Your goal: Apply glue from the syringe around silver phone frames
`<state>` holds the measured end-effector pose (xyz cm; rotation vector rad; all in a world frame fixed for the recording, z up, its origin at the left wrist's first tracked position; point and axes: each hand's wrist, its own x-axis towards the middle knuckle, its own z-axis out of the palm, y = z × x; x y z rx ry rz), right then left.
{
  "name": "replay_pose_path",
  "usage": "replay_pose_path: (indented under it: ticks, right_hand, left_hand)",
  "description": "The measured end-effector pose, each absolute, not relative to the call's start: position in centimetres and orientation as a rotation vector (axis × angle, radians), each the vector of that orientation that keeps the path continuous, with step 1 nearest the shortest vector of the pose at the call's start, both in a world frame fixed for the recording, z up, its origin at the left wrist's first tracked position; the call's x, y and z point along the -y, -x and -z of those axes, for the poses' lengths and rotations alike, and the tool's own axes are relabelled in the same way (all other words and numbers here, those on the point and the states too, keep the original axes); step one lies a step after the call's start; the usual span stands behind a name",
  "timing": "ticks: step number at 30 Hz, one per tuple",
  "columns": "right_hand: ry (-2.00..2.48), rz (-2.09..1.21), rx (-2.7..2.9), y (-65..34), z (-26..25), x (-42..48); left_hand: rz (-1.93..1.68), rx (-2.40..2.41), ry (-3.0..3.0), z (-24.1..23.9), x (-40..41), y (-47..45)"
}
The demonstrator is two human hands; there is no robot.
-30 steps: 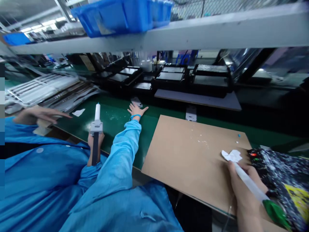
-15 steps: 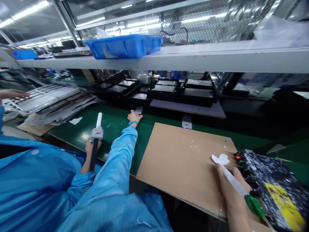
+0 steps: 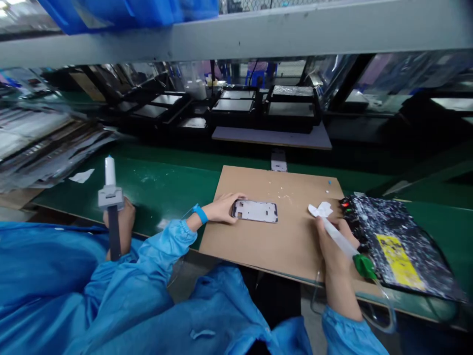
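Note:
My left hand [image 3: 221, 207], a blue band at its wrist, grips the left end of a silver phone frame [image 3: 255, 211] that lies flat on a brown cardboard sheet [image 3: 281, 246]. My right hand [image 3: 332, 241] is closed around a white glue syringe [image 3: 338, 237] with a green rear end. Its tip rests at a crumpled white paper scrap [image 3: 320, 209] on the cardboard, right of the frame.
At the left, a co-worker's hand [image 3: 123, 222] holds a grey dispenser gun [image 3: 110, 195] upright over the green belt [image 3: 166, 177]. A speckled control box [image 3: 391, 236] lies right of the cardboard. Black trays [image 3: 236, 106] stand behind, stacked sheets [image 3: 44, 143] at left, a shelf [image 3: 258, 29] overhead.
My left arm has drawn back from the far side of the belt and brought the phone frame onto the cardboard. My right hand with the syringe stays by the paper scrap.

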<state>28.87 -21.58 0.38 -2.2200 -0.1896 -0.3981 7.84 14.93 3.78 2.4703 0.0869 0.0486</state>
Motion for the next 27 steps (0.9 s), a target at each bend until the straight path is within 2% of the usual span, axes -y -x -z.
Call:
replay_pose_path:
  ticks: [8, 12, 16, 19, 23, 27]
  right_hand:
    - [2.192, 0.369, 0.222, -28.6, -0.3, 21.9]
    - [2.178, 0.382, 0.196, -28.2, -0.7, 21.8]
    - [2.112, 0.398, 0.266, -26.3, -2.1, 20.9]
    - [1.941, 0.164, 0.426, -24.4, -2.8, 18.8]
    - [1.772, -0.251, 0.495, -23.5, -2.1, 14.9]
    - [1.730, -0.342, 0.519, -24.0, -0.9, 12.7]
  left_hand:
    - [-0.156, -0.478, -2.608, -3.0, -12.6, -12.2]
    - [-0.103, -0.357, -2.546, -2.5, -10.7, -13.8]
    - [-0.023, -0.042, -2.417, -1.7, -9.9, -14.2]
    - [-0.064, 0.108, -2.341, -0.6, -9.6, -13.8]
    - [-0.189, 0.074, -2.397, 0.4, -9.2, -13.4]
    - [-0.209, 0.042, -2.488, 0.5, -9.0, -13.4]
